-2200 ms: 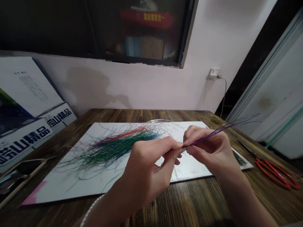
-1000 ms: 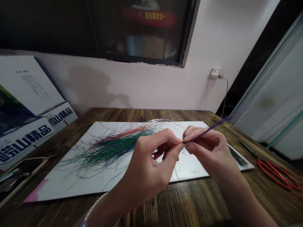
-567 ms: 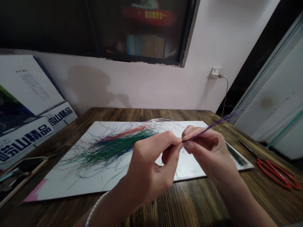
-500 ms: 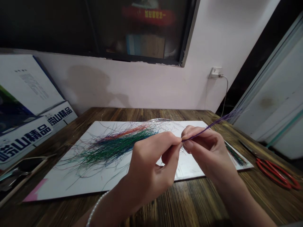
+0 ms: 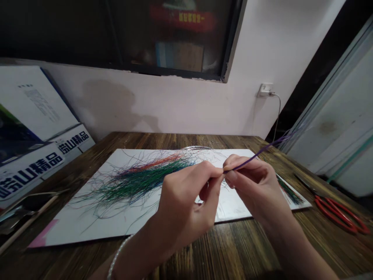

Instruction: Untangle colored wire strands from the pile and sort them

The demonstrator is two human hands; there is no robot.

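A thin bundle of purple wire runs up to the right, its loose ends fanning out beyond my fingers. My left hand pinches its lower end between thumb and forefinger. Right beside it, my right hand grips the same bundle, thumb and forefinger closed, fingertips almost touching the left ones. Below and behind the hands lies a white board. Loose green, blue and orange wires are spread over its left half. A smaller bunch of dark wires rests at the board's right end, partly hidden by my right hand.
Red-handled scissors lie at the right on the wooden table. Printed boxes stand at the left, with tools in front of them. A socket with a plugged-in cable is on the back wall.
The purple bundle's free end has swung slightly, its tips now reaching farther up and right. Both hands keep nearly the same place and pinch.
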